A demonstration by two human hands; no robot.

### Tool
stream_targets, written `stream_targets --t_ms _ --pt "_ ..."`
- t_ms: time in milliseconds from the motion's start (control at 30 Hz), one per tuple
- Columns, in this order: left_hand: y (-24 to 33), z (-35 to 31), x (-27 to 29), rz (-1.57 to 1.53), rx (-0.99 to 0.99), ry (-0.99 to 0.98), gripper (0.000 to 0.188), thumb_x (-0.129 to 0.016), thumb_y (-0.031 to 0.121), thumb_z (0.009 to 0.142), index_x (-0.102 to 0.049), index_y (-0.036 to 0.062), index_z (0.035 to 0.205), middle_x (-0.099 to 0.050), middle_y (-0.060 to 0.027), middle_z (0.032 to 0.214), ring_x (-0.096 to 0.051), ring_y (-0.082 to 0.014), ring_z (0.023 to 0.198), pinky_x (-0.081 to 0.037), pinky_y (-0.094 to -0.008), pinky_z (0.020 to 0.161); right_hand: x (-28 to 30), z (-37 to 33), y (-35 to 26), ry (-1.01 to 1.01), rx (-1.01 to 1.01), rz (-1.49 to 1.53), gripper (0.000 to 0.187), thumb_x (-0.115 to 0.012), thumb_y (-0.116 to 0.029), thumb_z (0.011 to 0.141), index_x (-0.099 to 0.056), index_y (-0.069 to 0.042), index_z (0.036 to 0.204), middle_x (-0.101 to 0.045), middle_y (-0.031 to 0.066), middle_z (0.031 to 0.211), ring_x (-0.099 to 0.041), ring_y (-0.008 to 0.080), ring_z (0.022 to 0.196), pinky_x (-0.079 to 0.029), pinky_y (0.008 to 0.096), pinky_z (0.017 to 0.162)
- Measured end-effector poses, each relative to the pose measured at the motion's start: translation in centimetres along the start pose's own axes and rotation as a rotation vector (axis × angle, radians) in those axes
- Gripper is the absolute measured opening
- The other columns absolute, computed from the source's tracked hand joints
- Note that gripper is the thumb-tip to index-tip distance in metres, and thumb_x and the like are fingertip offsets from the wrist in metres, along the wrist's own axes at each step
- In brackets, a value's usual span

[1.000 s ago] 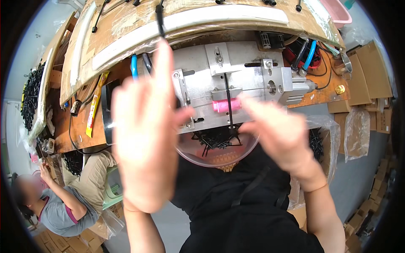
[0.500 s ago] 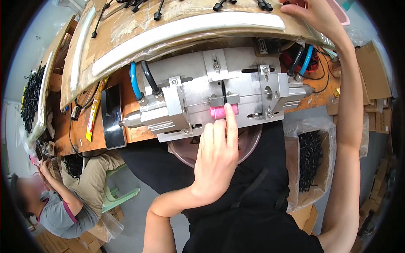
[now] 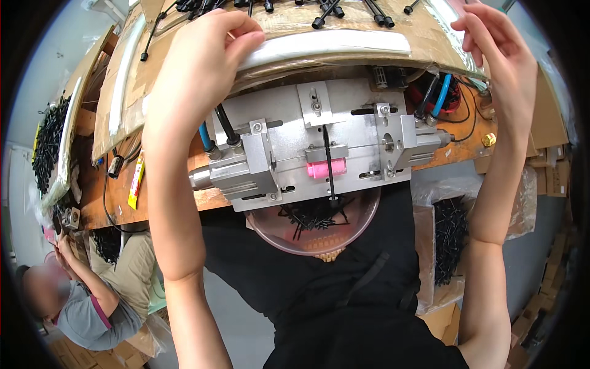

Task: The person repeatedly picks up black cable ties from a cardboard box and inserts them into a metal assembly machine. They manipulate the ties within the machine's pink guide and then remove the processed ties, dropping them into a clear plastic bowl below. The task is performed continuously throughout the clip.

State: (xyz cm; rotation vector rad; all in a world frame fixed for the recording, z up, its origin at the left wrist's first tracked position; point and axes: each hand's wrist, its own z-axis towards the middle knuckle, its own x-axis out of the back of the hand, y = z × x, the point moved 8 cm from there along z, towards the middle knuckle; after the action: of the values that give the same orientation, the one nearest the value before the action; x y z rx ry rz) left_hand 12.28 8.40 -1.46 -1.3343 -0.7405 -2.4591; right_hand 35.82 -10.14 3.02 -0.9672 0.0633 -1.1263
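Observation:
My left hand hovers at the near edge of the cardboard-covered shelf, fingers bent, with a gap between thumb and forefinger and nothing visible in them. At the shelf's right end, my right hand is raised, its fingers loosely curled, apart and holding nothing. Between my arms sits a metal clamping fixture with a cylinder on each side. A thin black rod lies across its middle, over a small metal block and a pink piece. The rod's near end overhangs the plastic bowl.
Several black rods with knobbed ends lie on the shelf. More black rods fill the bowl, and others fill a lined carton at right. Black and blue hoses rise from the cylinders. At left, a co-worker sits.
My left hand has left the pink piece and gone up and left to the shelf. My right hand has moved right, off the rods. The black rod now extends nearer, over the bowl.

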Motion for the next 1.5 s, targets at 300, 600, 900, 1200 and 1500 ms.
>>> stream_targets --t_ms 300,600,900,1200,1500 --pt "10.3 -14.5 -3.2 -0.027 0.028 0.185 0.072 -0.075 -0.009 0.066 -0.055 -0.0022 0.135 -0.059 -0.0086 0.092 -0.054 -0.0211 0.081 -0.047 -0.0354 0.076 1.1 -7.3 0.2 -0.13 0.064 0.26 0.025 -0.059 -0.006 0.097 -0.059 0.005 0.119 -0.07 0.0154 0.1 -0.065 0.0137 0.082 -0.045 0.0213 0.063" --pt "12.3 -16.0 -9.7 0.005 0.108 -0.047 0.07 -0.073 -0.004 0.075 -0.046 -0.0039 0.14 -0.054 -0.0106 0.097 -0.052 -0.0268 0.088 -0.045 -0.0385 0.079 1.6 -10.3 -0.7 -0.013 -0.02 0.359 0.019 -0.064 0.006 0.089 -0.06 0.006 0.107 -0.069 0.0199 0.099 -0.067 0.0182 0.082 -0.05 0.0224 0.062" --pt "10.3 -7.9 -2.8 -0.076 -0.051 0.179 0.052 -0.068 -0.004 0.079 -0.059 0.0053 0.13 -0.056 -0.0129 0.097 -0.055 -0.03 0.093 -0.045 -0.0398 0.085 -6.7 -20.0 -2.4 -0.324 0.135 0.088 0.062 -0.072 0.018 0.069 -0.056 0.008 0.129 -0.067 0.0164 0.091 -0.063 0.0213 0.067 -0.054 0.0314 0.061" --pt "8.3 1.4 -1.1 -0.102 -0.086 -0.053 0.017 -0.059 0.015 0.093 -0.063 -0.0004 0.1 -0.062 -0.0196 0.094 -0.062 -0.0333 0.093 -0.048 -0.0401 0.083 -11.5 -21.2 -2.0 -0.431 0.197 -0.009 0.066 -0.075 0.003 0.074 -0.052 0.006 0.135 -0.056 0.0087 0.068 -0.057 0.0193 0.061 -0.048 0.0333 0.056" --pt "8.9 -11.9 -1.3 -0.008 0.02 0.261 0.07 -0.075 -0.004 0.07 -0.053 0.0023 0.136 -0.057 -0.0071 0.089 -0.053 -0.0213 0.081 -0.046 -0.0335 0.075 -7.3 -10.4 -3.0 -0.245 0.338 -0.303 0.027 -0.073 -0.011 0.082 -0.068 -0.003 0.107 -0.068 0.0062 0.087 -0.061 0.017 0.067 -0.049 0.0301 0.06"
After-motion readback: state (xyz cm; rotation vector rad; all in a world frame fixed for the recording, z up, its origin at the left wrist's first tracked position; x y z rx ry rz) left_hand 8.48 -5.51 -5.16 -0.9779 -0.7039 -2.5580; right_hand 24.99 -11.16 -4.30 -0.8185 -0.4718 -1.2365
